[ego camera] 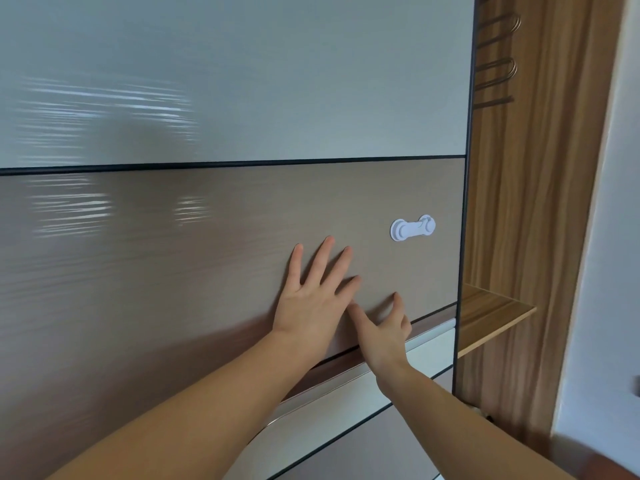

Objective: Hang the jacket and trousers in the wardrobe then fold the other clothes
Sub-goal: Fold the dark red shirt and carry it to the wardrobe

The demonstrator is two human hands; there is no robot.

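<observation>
A sliding wardrobe door fills most of the view, grey above and glossy brown below. My left hand lies flat on the brown panel with fingers spread and straight. My right hand touches the same panel just to its right, fingers extended. To the right of the door's dark edge the wardrobe interior shows through a narrow gap. Empty wire hangers hang inside near the top. No jacket, trousers or other clothes are in view.
A white plastic child-safety latch is stuck on the door above my right hand. A wooden shelf sits inside the wardrobe at hand height. A white wall borders the wardrobe's wooden side on the right.
</observation>
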